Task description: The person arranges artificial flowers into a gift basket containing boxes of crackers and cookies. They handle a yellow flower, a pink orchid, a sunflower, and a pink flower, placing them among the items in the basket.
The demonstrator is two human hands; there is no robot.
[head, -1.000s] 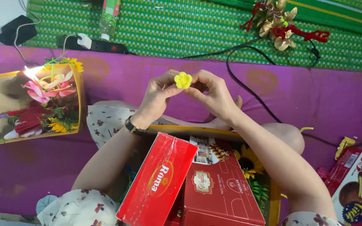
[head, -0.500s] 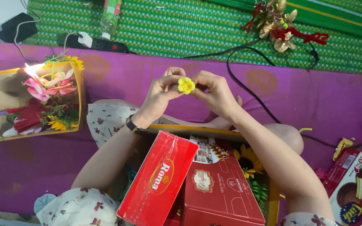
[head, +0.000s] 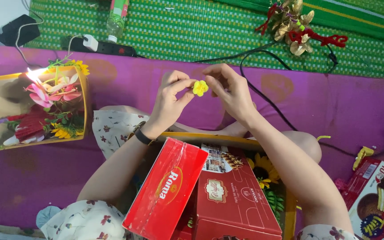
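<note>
A purple mat (head: 343,106) carries a yellow flower box (head: 32,111) and, seemingly, a black cable (head: 272,104).

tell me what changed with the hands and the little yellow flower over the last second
Little changed: the small yellow flower stays pinched between the left hand and right hand, turned only slightly in the fingers. The red boxes and the flower tray lie as before.
</note>
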